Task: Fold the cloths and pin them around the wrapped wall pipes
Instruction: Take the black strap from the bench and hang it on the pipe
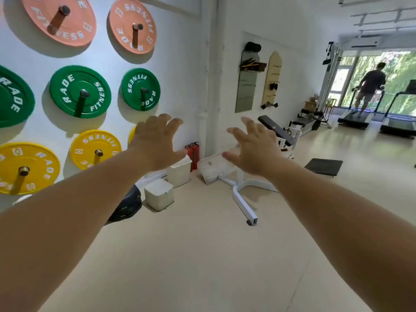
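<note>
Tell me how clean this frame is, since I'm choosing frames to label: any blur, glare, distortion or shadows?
Head view: wide-angle distortion stretches everything toward the corners. In the same view the left hand and right hand look slightly motion-soft. The far window is overbright. The weight plates cast soft shadows below themselves. The white wall pipe shows little contrast against its white surroundings.

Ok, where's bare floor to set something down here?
Bare floor lies between the near edge and the white boxes and white frame, also between frame and black mat. Crowded at the wall foot: boxes, dark plates, fire extinguishers.
</note>
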